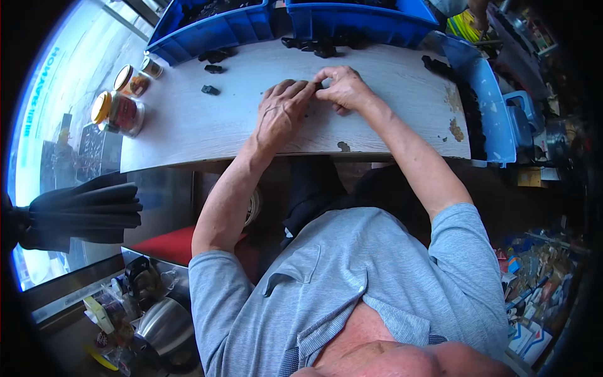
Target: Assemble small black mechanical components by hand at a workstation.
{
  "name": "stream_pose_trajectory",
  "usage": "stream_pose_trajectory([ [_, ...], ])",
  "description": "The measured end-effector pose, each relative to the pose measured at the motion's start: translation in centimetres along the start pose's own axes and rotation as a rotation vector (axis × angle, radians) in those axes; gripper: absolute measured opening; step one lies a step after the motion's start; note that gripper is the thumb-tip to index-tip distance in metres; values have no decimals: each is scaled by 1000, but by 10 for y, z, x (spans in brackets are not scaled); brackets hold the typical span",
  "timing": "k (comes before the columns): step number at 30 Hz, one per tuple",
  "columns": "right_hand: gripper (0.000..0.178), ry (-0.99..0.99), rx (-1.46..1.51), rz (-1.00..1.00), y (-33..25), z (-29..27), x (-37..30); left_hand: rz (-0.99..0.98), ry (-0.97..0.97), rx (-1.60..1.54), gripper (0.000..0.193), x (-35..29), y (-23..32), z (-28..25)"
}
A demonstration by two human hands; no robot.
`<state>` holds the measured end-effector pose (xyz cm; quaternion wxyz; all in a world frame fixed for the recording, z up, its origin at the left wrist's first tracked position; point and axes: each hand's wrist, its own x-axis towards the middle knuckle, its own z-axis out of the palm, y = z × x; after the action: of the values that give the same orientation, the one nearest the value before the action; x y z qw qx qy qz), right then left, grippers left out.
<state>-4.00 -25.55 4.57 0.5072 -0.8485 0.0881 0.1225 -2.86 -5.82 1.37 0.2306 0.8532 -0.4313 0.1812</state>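
Observation:
Over the middle of the pale wooden table [207, 129], my two hands meet at the fingertips. A small black piece [318, 87] shows between them, mostly covered, and its kind is not clear. My right hand [345, 89] pinches it with thumb and index finger, the other fingers curled under. From the other side, my left hand [281, 113] has its back up and fingers bent and closed against the same piece; the fingertips are partly hidden. Left of my hands lie loose black pieces [210, 90]. Beyond them is a cluster of similar dark pieces [320, 48].
Two blue bins [217, 32] with black pieces stand along the far edge. A light-blue bin [496, 119] holds dark pieces on the right. Lidded jars [125, 113] stand at the left edge. Black folded cloth [85, 213] hangs lower left. Another person's hand [478, 14] appears far right.

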Motion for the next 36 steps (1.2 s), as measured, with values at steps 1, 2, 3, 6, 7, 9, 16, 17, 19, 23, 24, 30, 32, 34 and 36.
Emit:
stream_pose_trajectory([
  [1, 38, 15, -2, -1, -1, 0, -1, 13, 6, -4, 47, 0, 1, -1],
  [2, 38, 14, -10, -8, -1, -1, -2, -3, -6, -12, 46, 1, 2, -1],
  [3, 37, 15, -18, -14, 0, -1, -2, -18, -19, -20, 46, 2, 2, -2],
  [6, 36, 40, 2, -22, 3, 1, -2, -64, -35, -67, 43, 1, -6, 3],
  [7, 36, 28, 29, -13, 4, -1, -3, -86, -9, -102, 43, 1, -11, 7],
  [9, 38, 54, 51, -5, 8, -9, -8, -117, 65, -207, 45, 10, -25, 12],
  [16, 42, 355, 260, 134, 45, -63, -23, -241, 128, 183, 46, 67, -83, 20],
  [17, 43, 421, 287, 123, 55, -73, -21, -237, 106, 227, 46, 69, -94, 25],
  [19, 39, 582, 249, 241, 73, -106, -19, -231, 65, 219, 45, 82, -86, 30],
  [23, 40, 817, 198, 242, 95, -153, -19, -254, 73, 280, 40, 73, -80, 27],
  [24, 36, 869, 178, 262, 98, -164, -21, -255, 73, 278, 40, 71, -76, 26],
  [30, 23, 1148, 439, 415, 137, -223, -30, -268, 103, 160, 23, 55, -51, 21],
  [32, 22, 1169, 532, 346, 151, -235, -29, -247, 136, 144, 22, 55, -50, 23],
  [34, 23, 1162, 549, 321, 153, -230, -28, -215, 200, 116, 19, 54, -57, 28],
  [36, 25, 1127, 575, 271, 157, -225, -31, -222, 192, 102, 19, 54, -57, 30],
])
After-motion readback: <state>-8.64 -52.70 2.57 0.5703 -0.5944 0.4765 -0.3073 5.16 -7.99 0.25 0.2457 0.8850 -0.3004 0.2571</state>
